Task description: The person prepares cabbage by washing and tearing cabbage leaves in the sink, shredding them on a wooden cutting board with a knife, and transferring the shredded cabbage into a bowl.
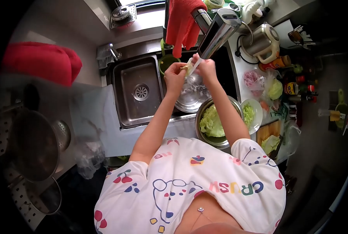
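Observation:
Under the silver faucet [217, 33], my left hand [175, 76] pinches a small pale vegetable piece [189, 68] with its fingers closed. My right hand [206, 70] is close on the other side of the piece, by the running water, its fingers bent; the faucet partly hides what they touch. Below both hands a metal basin [190, 102] in the right sink holds splashing water. A steel bowl of lettuce leaves [211, 124] sits by my right forearm, with a white plate of cut greens [255, 113] beside it.
At left is the second sink bowl [139, 111] with its drain. A red cloth [180, 25] hangs over the faucet. A kettle [262, 43], bagged vegetables [275, 89], bottles and a cutting board [268, 131] with a leaf stand at right. Pans hang at far left.

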Motion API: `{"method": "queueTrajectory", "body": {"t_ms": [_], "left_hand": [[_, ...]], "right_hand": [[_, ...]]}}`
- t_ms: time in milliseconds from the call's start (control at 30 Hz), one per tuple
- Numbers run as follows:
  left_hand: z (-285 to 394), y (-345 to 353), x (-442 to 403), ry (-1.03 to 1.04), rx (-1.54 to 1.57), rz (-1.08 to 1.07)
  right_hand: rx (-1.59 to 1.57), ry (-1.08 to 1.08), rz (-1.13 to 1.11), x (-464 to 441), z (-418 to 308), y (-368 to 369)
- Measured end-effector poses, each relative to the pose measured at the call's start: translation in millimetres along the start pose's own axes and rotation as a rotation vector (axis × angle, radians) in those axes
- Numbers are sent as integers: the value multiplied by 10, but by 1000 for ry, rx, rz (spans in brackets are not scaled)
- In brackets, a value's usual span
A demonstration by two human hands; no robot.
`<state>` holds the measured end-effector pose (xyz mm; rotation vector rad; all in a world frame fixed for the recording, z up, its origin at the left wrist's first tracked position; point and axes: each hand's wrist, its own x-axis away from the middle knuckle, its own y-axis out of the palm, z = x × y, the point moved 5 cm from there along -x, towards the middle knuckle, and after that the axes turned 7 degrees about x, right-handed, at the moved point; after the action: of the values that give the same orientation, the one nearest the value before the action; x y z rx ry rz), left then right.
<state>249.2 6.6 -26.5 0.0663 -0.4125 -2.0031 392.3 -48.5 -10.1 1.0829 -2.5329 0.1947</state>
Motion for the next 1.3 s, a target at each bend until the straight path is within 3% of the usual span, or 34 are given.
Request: {"method": "queueTrajectory", "body": {"t_ms": [100, 167, 267, 467, 600, 700, 833, 933, 1200, 1300], "left_hand": [[258, 117, 208, 369, -355, 12], [310, 159, 317, 597, -554, -38], [324, 124, 406, 771, -678, -106], [422, -34, 403, 516, -538, -36], [447, -9, 367, 618, -596, -31], [348, -25, 292, 192, -564, 14], [-24, 19, 120, -247, 100, -86], [-68, 59, 116, -359, 226, -130], [-23, 217, 24, -362, 270, -128], [82, 280, -115, -308, 244, -148]], "right_hand": [[-185, 215, -130, 357, 0, 92], [-376, 224, -232, 298, 128, 80], [-497, 214, -377, 243, 254, 84], [-471, 142, -280, 434, 179, 158], [-355, 47, -291, 342, 230, 127], [-174, 28, -215, 332, 187, 65], [-69, -96, -216, 332, 102, 1], [14, -182, -193, 316, 92, -53], [15, -193, -123, 244, -99, -60], [153, -256, 33, -11, -167, -26]]}}
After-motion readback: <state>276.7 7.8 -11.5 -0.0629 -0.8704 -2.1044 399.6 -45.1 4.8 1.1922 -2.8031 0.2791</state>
